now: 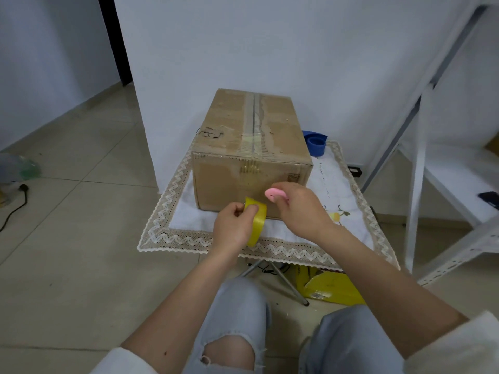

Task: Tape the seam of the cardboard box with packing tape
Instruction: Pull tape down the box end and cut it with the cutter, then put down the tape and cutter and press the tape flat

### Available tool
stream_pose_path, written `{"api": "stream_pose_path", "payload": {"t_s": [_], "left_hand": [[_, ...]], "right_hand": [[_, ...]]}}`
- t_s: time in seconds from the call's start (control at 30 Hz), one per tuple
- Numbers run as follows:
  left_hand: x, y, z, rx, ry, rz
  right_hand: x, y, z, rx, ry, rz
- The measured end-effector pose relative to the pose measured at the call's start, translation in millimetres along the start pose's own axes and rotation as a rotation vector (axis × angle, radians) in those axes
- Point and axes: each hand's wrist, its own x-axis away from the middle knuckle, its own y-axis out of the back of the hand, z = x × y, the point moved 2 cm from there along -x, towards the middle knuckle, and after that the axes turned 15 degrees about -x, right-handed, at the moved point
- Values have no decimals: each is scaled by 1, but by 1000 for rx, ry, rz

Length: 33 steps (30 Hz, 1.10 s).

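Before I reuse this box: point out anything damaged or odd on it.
The cardboard box is worn: along its top seam the paper skin is torn away beside old tape, exposing corrugation near the front edge. A scuffed tear marks the top left.

- My left hand [233,225] is gripping a yellow tape roll [256,220] right at the front face of the cardboard box [251,147].
- My right hand [299,209] is closed around a small pink cutter [274,195], just beside the roll.
- The box sits mid-table on a lace-edged cloth [189,238]; a blue tape roll [316,143] is near the far right corner.
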Motion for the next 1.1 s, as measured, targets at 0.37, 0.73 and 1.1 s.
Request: {"api": "stream_pose_path", "payload": {"t_s": [0.37, 0.73, 1.1], "left_hand": [[15, -42, -18, -164, -182, 164], [13, -111, -41, -561, -591, 165], [-32, -173, -44, -919, -736, 82]], "right_hand": [[39, 40, -62, -424, -341, -214], [53, 78, -129, -481, -514, -455], [30, 85, -182, -417, -669, -459]]}}
